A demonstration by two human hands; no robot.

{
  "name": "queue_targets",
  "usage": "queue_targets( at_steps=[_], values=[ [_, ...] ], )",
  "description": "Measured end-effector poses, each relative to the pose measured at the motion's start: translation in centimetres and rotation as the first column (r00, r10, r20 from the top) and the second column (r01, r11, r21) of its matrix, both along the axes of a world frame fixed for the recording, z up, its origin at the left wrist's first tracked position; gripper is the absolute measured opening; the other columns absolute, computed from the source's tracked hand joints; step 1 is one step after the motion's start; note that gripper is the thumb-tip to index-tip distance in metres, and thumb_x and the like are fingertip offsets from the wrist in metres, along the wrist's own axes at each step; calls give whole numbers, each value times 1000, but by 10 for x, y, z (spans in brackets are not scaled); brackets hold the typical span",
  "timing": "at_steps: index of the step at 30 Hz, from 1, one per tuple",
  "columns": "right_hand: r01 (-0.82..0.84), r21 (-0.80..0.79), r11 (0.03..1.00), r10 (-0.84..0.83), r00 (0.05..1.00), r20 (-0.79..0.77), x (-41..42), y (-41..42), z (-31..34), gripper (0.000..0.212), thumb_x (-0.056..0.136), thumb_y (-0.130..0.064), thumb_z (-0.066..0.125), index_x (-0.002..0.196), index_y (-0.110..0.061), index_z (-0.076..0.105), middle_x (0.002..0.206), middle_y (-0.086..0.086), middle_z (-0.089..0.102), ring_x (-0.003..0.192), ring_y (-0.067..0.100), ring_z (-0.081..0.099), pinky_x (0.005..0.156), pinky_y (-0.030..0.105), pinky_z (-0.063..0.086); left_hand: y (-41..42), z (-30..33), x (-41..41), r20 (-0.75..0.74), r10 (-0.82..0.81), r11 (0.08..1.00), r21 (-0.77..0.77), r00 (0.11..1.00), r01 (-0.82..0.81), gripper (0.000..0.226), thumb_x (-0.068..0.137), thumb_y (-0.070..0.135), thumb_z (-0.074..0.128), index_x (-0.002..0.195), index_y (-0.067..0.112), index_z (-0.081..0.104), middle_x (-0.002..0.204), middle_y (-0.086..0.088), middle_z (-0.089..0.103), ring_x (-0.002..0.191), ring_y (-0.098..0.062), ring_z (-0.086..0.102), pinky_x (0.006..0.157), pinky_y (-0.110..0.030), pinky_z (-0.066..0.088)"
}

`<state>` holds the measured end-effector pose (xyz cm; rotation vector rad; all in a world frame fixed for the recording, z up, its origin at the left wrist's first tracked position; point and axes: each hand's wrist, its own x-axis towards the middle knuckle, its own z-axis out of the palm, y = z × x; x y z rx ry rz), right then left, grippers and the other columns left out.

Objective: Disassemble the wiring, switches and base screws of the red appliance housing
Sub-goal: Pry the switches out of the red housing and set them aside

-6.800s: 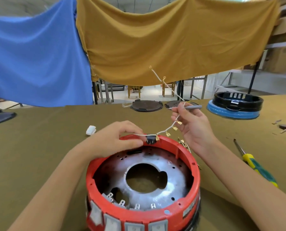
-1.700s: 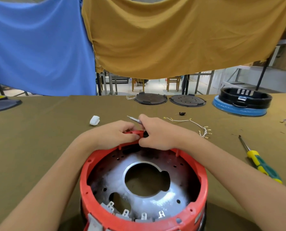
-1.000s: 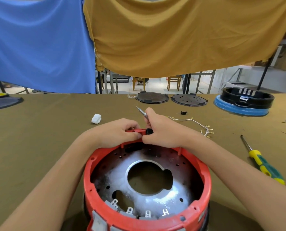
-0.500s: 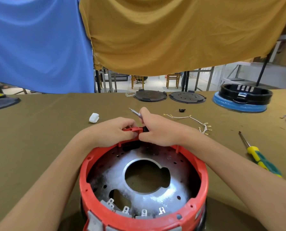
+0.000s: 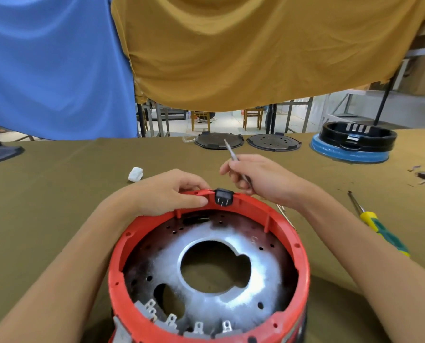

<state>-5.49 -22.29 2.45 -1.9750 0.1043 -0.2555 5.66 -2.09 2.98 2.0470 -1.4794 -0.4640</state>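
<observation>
Item: red appliance housing, a round moulded-plastic ring with a thick matt rim, stood open side up at the near centre of the olive cloth-covered table. Inside lay a dull, brushed metal plate with a large irregular central hole and small round perforations; a row of grey switch bodies with metal tab terminals sat along the 6 o'clock wall. A small black rectangular switch with short metal pins was seated in the rim at 12 o'clock. The left hand gripped the rim just left of that switch, thumb pressed on the inner face, fingers curled over the outside. The right hand was raised just beyond the rim at about 1 o'clock, its fingers curled round a thin silver metal tool whose tip pointed up and away. At 3 o'clock of the housing lay a screwdriver with a yellow-and-green handle and a slim steel shaft. A small white plastic piece lay at 11 o'clock. Along the far edge rested two flat dark round discs, one perforated, and a glossy black ring on a blue base. Blue cloth and mustard cloth hung behind in soft folds.
</observation>
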Motion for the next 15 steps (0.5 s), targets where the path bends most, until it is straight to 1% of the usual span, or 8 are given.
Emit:
queue_targets(
  at_steps=[2,4,5,6,8,10,12,15],
  values=[
    [-93,149,984,97,995,-16,-8,-17,-2,25,106,-17,45,122,-11,63,73,-1,46,55,7,37,49,19,34,0,0,-2,-41,-7,1000,0,999,7,20,95,36,61,114,35,65,105,13,73,99,-6,68,89,-21,50],
    [-124,245,962,132,991,-17,-12,-30,-1,28,103,-13,52,130,-14,58,71,2,49,52,8,33,45,18,30,-2,-1,-3,-37,-3,999,-32,999,2,20,91,43,63,111,41,65,106,15,71,100,-4,67,90,-22,49],
    [-135,252,958,145,989,-23,-13,-34,0,30,100,-12,58,129,-15,56,71,3,53,50,8,31,42,17,28,-4,-1,-3,-24,-2,998,-57,1000,1,19,90,45,63,109,43,65,106,15,70,100,-4,67,91,-24,49],
    [-149,242,959,161,986,-32,-13,-35,-1,30,95,-13,65,124,-13,56,71,5,57,48,9,30,39,16,27,-5,-1,-5,-15,-9,997,-81,1000,8,18,90,45,63,107,44,66,106,14,69,99,-6,67,90,-25,50],
    [-157,212,965,171,984,-50,-13,-34,-4,28,83,-20,76,107,-11,65,70,7,61,47,9,30,38,16,26,-9,-3,-8,-16,-32,993,-112,999,30,15,92,40,64,107,43,67,104,10,70,96,-10,67,88,-25,52],
    [-122,221,968,135,990,-45,-12,-35,-7,25,76,-24,80,95,-9,74,65,4,58,47,7,30,39,15,25,-10,-4,-9,-20,-37,991,-127,999,34,15,92,38,64,106,42,67,101,7,70,94,-15,66,87,-27,53],
    [-97,263,960,113,993,-46,-12,-39,-9,23,73,-21,81,89,-6,77,61,0,52,48,7,32,39,15,26,-10,-5,-8,-22,-38,990,-135,999,35,13,92,37,63,104,42,68,99,7,70,93,-17,66,87,-28,52],
    [-103,300,948,128,990,-65,-13,-45,-11,21,66,-18,84,83,-7,79,59,-3,51,48,6,33,40,14,28,-10,-5,-9,-23,-38,990,-137,999,34,13,94,33,64,104,41,68,99,7,70,93,-16,66,85,-25,52]
  ],
)
